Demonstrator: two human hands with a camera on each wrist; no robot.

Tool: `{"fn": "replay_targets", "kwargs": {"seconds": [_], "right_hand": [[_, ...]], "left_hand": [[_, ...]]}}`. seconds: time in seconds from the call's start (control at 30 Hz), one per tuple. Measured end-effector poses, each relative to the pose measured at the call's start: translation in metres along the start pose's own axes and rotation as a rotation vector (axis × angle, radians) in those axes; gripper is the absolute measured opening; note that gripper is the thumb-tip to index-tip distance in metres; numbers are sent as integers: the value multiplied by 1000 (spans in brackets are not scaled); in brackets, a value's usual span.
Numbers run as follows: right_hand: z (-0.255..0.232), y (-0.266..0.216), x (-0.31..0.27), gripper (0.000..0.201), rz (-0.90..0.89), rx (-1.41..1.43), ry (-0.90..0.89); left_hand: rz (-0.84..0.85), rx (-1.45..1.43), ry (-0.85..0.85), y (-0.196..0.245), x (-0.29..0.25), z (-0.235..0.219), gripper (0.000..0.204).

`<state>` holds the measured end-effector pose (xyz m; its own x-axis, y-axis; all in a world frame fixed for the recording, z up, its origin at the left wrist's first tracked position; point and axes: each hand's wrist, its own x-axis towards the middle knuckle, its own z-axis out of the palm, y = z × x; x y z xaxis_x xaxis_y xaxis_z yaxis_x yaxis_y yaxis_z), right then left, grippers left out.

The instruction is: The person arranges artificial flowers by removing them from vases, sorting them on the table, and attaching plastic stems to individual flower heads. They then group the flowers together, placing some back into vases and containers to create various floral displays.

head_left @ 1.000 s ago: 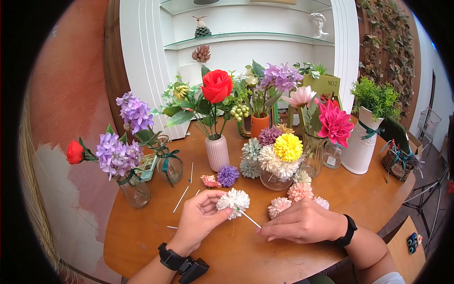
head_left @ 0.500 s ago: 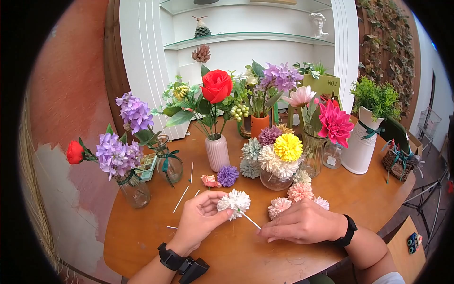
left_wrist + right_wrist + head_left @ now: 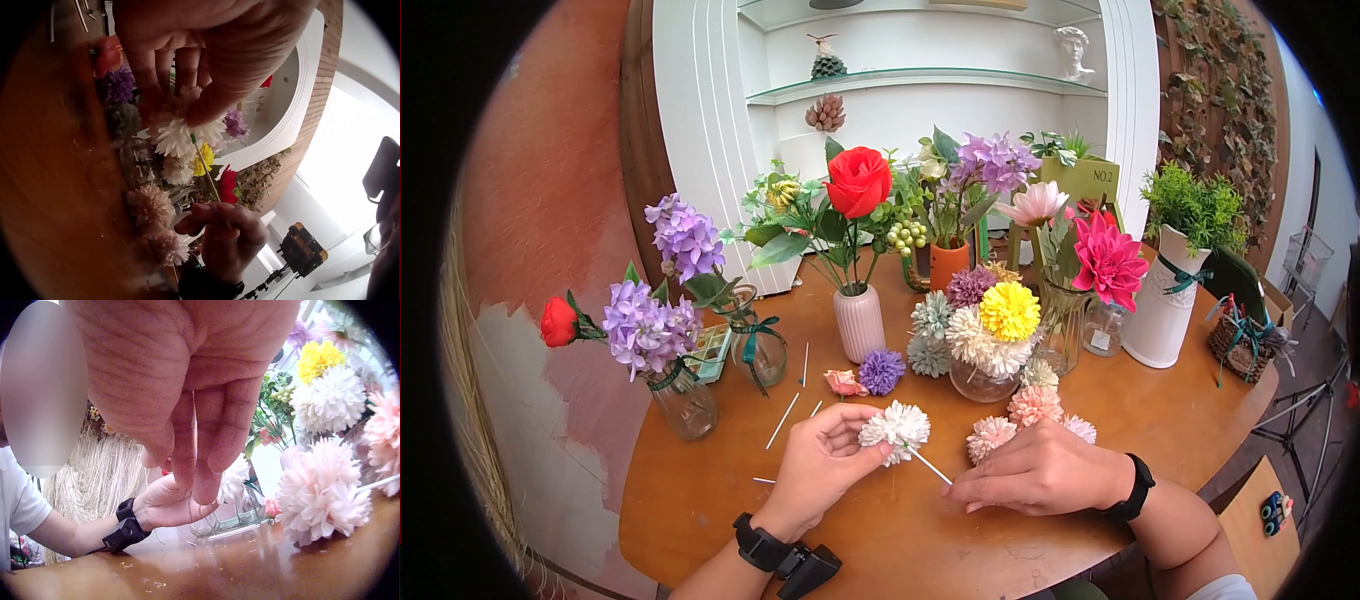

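My left hand (image 3: 825, 465) pinches a white pompom flower (image 3: 897, 430) from its left side, with the thumb in front of the petals. A thin white stick (image 3: 930, 465) runs from the green base of that flower down to the right. The fingertips of my right hand (image 3: 1040, 470) pinch the stick's far end. In the left wrist view the stick (image 3: 207, 170) meets the green base below the white petals (image 3: 175, 137), and the right hand (image 3: 225, 234) is at its other end. Pink pompom flowers (image 3: 322, 490) lie beside the right hand.
On the wooden table (image 3: 880, 540), loose white sticks (image 3: 782, 421) lie left of the hands. A purple pompom (image 3: 882, 371) and a small pink rose (image 3: 845, 383) lie behind them. Farther back stand a pink vase (image 3: 859, 324), a round glass vase (image 3: 983, 384) and a white vase (image 3: 1164, 300).
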<state>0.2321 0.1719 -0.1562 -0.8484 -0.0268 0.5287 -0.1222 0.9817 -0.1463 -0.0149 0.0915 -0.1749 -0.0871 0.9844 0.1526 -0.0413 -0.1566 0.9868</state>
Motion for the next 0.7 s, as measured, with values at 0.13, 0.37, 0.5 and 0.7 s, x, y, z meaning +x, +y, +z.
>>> {"fn": "replay_targets", "kwargs": {"seconds": [0.13,0.37,0.5,0.7], "right_hand": [[2,1,-1,23,15,13,-3],[2,3,-2,26,9,22,-11],[1,2,-1,25,9,19,-11],[2,3,-2,25,-10,19,7]], "left_hand": [[-7,3,-10,1,-1,1,34],[-12,0,-9,3,-2,2,34],[-9,19,-22,3,-2,1,33],[-9,9,-6,2,-2,3,33]]}}
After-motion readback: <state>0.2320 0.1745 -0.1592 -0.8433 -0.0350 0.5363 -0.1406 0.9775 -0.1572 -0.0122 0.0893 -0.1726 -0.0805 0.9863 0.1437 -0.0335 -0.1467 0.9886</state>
